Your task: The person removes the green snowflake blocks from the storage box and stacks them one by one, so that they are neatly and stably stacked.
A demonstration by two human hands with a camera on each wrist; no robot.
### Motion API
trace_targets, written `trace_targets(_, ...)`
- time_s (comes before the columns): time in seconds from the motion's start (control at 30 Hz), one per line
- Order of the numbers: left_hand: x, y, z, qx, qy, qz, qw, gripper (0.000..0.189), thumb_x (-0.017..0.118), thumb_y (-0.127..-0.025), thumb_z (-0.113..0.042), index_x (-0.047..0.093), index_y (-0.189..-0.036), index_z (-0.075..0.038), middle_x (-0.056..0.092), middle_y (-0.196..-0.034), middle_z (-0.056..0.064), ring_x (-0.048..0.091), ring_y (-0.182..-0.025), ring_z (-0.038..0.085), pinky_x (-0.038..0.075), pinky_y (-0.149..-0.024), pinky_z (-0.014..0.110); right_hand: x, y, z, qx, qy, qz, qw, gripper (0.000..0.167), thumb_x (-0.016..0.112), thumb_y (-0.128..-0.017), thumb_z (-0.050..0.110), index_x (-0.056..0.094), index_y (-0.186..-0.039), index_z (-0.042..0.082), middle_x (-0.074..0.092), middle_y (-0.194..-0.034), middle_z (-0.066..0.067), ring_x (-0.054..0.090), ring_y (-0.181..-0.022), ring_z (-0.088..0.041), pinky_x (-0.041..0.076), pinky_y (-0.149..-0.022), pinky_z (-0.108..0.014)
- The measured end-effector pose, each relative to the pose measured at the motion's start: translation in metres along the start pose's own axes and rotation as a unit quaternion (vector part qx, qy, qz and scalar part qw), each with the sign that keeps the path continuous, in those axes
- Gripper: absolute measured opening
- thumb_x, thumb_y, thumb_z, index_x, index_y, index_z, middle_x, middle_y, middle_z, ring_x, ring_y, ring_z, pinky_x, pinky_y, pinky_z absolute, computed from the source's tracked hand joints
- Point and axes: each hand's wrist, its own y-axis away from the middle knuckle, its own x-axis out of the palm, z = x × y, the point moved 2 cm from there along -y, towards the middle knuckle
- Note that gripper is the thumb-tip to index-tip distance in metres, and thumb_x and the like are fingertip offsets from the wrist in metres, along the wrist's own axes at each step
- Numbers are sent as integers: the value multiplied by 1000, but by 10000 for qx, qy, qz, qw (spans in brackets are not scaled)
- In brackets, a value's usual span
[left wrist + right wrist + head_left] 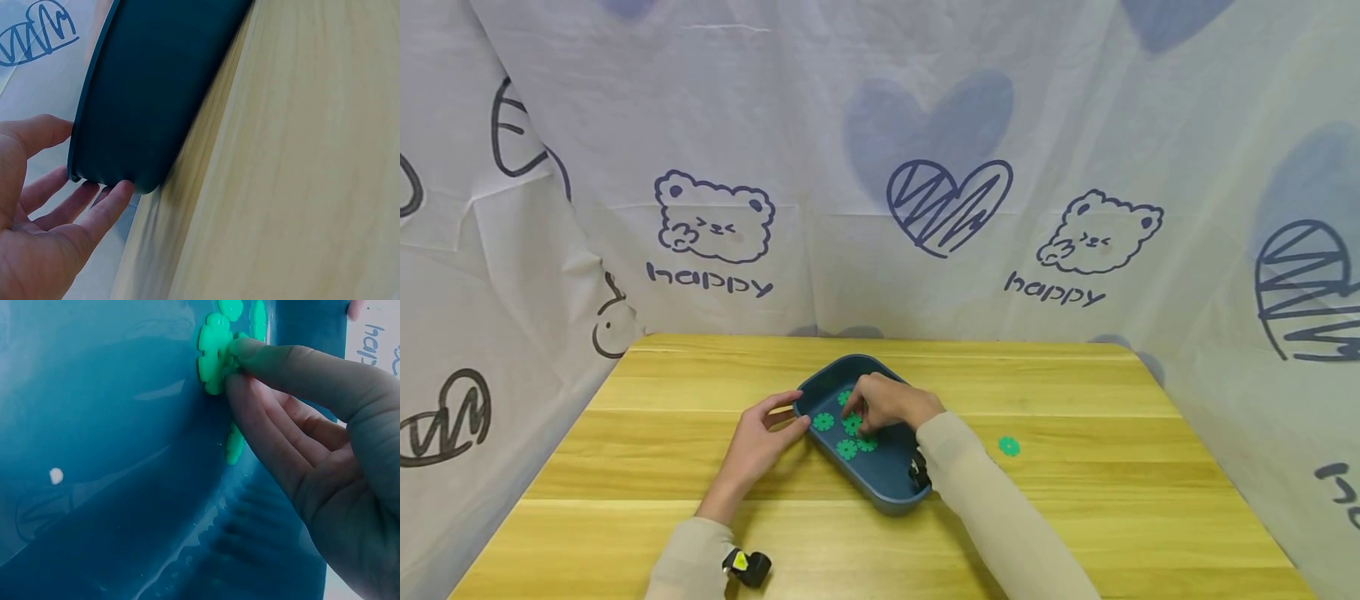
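Observation:
A dark blue plastic bin (891,492) stands on the wooden table, set at a slant. Its left rim is held by my left hand (760,442), thumb and fingers spread about the corner; the left wrist view shows the fingertips against the bin's outer wall (144,94). Reaching inside, my right hand (883,400) pinches a green notched disc between thumb and fingertips, mostly covered by them. Close against those fingertips in the right wrist view lies another green disc (212,356). Several more, such as this green disc (823,422), are on the bin's floor near the left hand.
One loose green disc (1009,447) lies on the wooden table (1120,492) to the right of the bin. A white cloth (835,275) printed with hearts and bears hangs behind the table and at both sides. Small black cameras (748,568) are worn on the wrists.

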Motion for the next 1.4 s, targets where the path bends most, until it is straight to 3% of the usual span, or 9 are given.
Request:
trace_targets(0.17,1,1,0,9,-7,27,10000,48,71,-99,-19,58,-144,-7,51,-155,16,58,-137,38,58,-102,34,0,1,0,-32,44,-57,10000,32,86,-83,11,80,-115,9,75,-88,-1,61,-72,-4,54,-66,-17)
trace_targets(0.4,2,0,2,14,17,28,10000,48,72,-99,-21,59,-143,-8,51,-155,16,58,-136,39,58,-102,34,-10,7,-1,-314,-377,-287,9984,30,87,-83,13,79,-110,5,77,-92,-8,62,-72,-7,54,-67,-19)
trace_targets(0.87,2,1,1,8,-23,-19,10000,49,72,-98,-17,58,-144,-6,53,-152,18,59,-134,38,58,-102,32,-51,46,8,-661,-751,-967,9903,32,87,-83,21,79,-111,8,76,-98,-8,62,-79,-8,57,-74,-21)
trace_targets(1.07,1,0,1,40,31,17,10000,49,71,-98,-18,57,-144,-6,53,-153,17,59,-135,38,57,-102,30,-62,64,4,-583,-867,-1170,9876,29,87,-83,22,79,-109,12,76,-102,-2,66,-83,-11,60,-80,-24)
trace_targets(1.4,0,-2,2,54,59,27,10000,50,72,-98,-18,57,-144,-6,53,-152,18,59,-135,39,57,-101,29,-68,94,-15,-333,-1077,-1506,9821,29,87,-83,22,79,-108,11,76,-103,-3,67,-86,-15,61,-80,-28)
